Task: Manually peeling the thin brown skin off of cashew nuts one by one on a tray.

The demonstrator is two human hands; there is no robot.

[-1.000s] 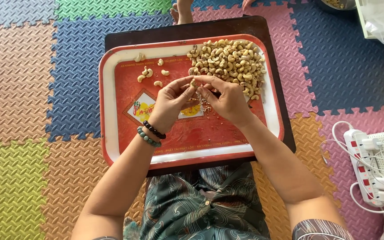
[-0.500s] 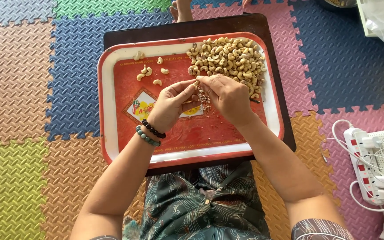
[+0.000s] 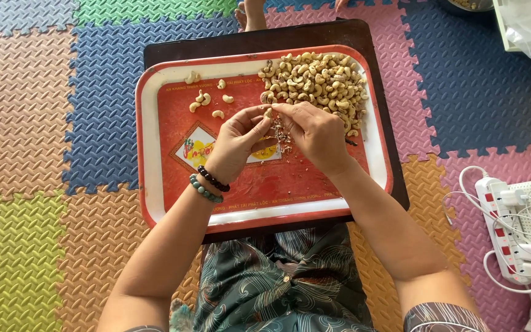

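Note:
A red tray (image 3: pixel 155 154) with a white rim rests on a dark board over my lap. A big heap of cashew nuts (image 3: pixel 318 80) fills its far right corner, and several pale peeled cashews (image 3: pixel 207 101) lie apart at the far left. Above the tray's middle, my left hand (image 3: pixel 238 141) and my right hand (image 3: pixel 314 135) meet, fingertips pinching one cashew nut (image 3: pixel 268 113) between them. Brown skin flakes (image 3: pixel 283 136) lie on the tray just under the fingers. Two bead bracelets circle my left wrist.
Coloured foam floor mats (image 3: pixel 32 123) surround the tray. A white power strip (image 3: pixel 511 227) with plugs and cables lies at the right. Another person's foot (image 3: pixel 252 13) shows beyond the board's far edge. A white plastic bag (image 3: pixel 527 24) sits at the top right.
Both hands stayed over the tray's middle, fingers working the cashew. More skin flakes have dropped onto the tray beneath them.

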